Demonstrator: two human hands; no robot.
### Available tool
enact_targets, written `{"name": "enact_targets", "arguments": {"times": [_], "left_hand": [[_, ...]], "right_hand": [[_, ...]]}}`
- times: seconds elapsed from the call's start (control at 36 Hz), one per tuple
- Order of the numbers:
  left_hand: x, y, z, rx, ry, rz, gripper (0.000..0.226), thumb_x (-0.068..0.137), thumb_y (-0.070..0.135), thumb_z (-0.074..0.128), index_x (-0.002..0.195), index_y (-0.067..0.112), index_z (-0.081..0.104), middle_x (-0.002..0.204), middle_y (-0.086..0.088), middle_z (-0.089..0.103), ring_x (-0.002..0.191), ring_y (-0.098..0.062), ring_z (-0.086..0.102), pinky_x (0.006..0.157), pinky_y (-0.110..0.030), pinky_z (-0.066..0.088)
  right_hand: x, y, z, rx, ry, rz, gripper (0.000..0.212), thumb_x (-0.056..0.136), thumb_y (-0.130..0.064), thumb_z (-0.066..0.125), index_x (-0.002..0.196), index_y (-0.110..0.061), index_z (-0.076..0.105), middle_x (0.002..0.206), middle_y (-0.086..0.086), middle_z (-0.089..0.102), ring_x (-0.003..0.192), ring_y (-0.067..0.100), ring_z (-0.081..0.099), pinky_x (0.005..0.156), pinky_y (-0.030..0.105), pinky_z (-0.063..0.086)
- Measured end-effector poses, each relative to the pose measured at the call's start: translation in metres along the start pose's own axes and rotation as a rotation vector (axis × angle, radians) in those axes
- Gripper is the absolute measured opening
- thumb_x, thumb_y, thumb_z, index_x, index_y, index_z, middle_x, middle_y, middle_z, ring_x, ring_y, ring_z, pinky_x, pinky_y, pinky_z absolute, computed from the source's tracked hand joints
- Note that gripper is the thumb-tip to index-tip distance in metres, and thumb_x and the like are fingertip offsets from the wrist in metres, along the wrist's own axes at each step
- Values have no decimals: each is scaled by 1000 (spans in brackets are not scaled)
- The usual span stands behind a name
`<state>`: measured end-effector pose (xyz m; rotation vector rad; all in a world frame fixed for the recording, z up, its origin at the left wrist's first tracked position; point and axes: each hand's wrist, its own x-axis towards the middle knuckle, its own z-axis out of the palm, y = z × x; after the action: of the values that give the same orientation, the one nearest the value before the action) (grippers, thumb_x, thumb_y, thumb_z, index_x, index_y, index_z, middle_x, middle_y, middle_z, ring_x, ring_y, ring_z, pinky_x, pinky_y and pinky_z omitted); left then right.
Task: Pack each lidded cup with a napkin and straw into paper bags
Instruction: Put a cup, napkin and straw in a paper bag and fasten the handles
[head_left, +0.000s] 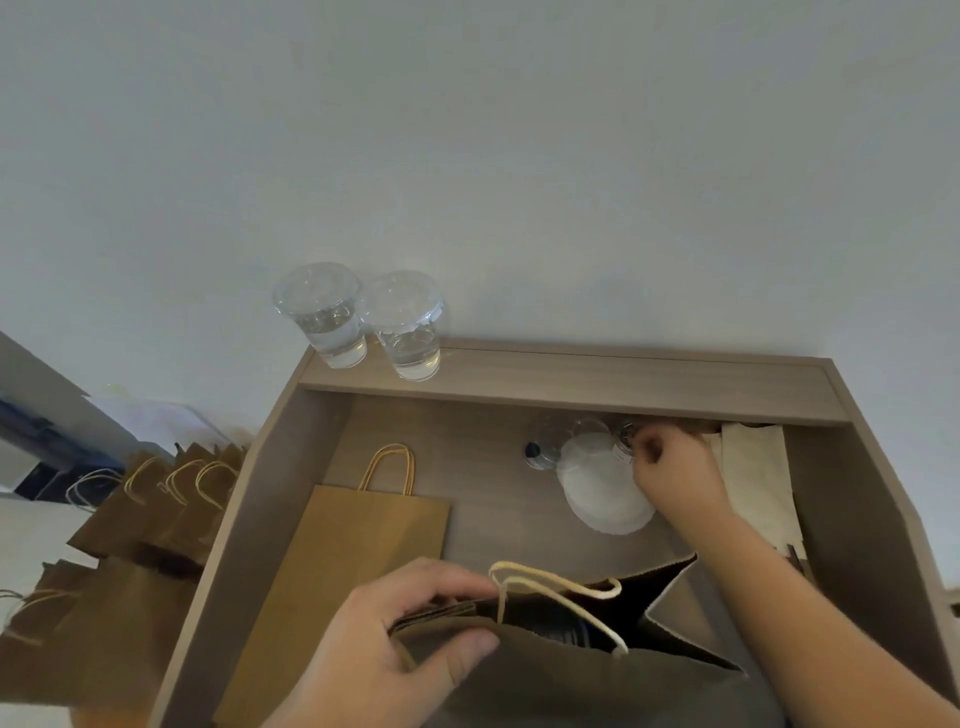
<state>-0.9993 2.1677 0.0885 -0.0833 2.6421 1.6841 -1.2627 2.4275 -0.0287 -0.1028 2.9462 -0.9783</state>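
Pinches, with the left hand (395, 649), the near rim of the open paper bag (571, 691) between thumb and curled fingers, likely to hold the mouth spread so it can be loaded one-handed (something dark sits inside, too shadowed to name). Reaches with the right hand (675, 470) to the back of the desk (467, 447), fingers curled beside some small clear plastic pieces (587, 431) and above a round white stack (597, 499); cannot tell whether anything is actually gripped there. Finds the beige napkins (756, 467) just to the right of that hand, close enough to be the likely target. Leaves one lidded cup (322, 317) and a second lidded cup (408, 327), both part-filled with water, upright and side by side on the raised back ledge (623, 384), well apart from the open bag and apparently parked until bagging. Has a flat spare bag (363, 551) lying on the desk beside the open one, and a cluster of brown bags (156, 499) standing past the desk's left edge. Makes out no straw anywhere.
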Motion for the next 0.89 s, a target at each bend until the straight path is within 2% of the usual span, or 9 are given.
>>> {"name": "enact_targets", "arguments": {"times": [0.11,0.19,0.36,0.47,0.58,0.64,0.75,0.83,0.89], "left_hand": [[-2,5,-6,-84,-48,-10,53,94,73,56,127,35,72,116,2,76,108,-19,72,88,-30,57],[7,13,-12,-250,36,-55,59,106,64,32,115,28,79,110,-4,79,103,-19,75,88,-19,56],[49,23,-22,85,-28,-90,21,104,34,62,106,51,72,93,18,78,84,-5,74,79,-23,57],[67,35,-19,19,-162,-47,7,93,40,77,100,42,79,85,7,80,72,-8,76,70,-24,59],[69,38,-12,-2,-138,42,11,89,46,76,92,36,80,82,4,79,67,-13,77,60,-16,53],[68,38,-10,4,-123,65,17,86,50,74,91,35,79,79,2,79,67,-13,76,63,-24,58],[66,43,-5,22,-125,77,15,88,46,74,89,31,78,77,1,78,69,-13,74,73,-35,59],[65,50,-3,34,-135,84,9,96,33,73,88,29,78,79,2,78,72,-15,73,78,-41,60],[60,53,-8,117,-117,103,18,101,40,64,90,32,75,82,6,77,74,-12,72,80,-45,60]], "right_hand": [[-59,-19,-18,247,-190,39,11,98,-24,71,91,-34,73,86,-11,73,88,17,69,74,31,55],[-89,-47,-47,401,-364,54,8,93,-31,78,87,-36,80,85,-7,78,85,17,73,80,34,58],[-123,-108,-98,568,-556,-137,12,94,-24,79,94,-35,80,90,-2,82,76,4,71,72,17,49],[-136,-129,-99,503,-560,-174,5,95,-30,79,95,-35,79,91,-2,80,79,16,71,75,27,57],[-148,-137,-100,483,-456,-177,5,93,-38,78,93,-34,80,92,8,75,92,32,68,89,49,59],[-153,-137,-100,485,-429,-176,6,93,-39,78,93,-34,80,91,8,75,91,32,68,90,53,58],[-161,-134,-100,391,-370,-217,3,93,-38,77,94,-40,76,89,-5,76,80,11,70,84,42,62],[-165,-133,-101,350,-326,-214,6,94,-35,77,98,-38,74,91,-7,77,83,12,71,84,40,63],[-166,-130,-104,290,-288,-202,15,95,-35,76,107,-43,73,92,-11,76,84,8,70,80,29,61]]}}
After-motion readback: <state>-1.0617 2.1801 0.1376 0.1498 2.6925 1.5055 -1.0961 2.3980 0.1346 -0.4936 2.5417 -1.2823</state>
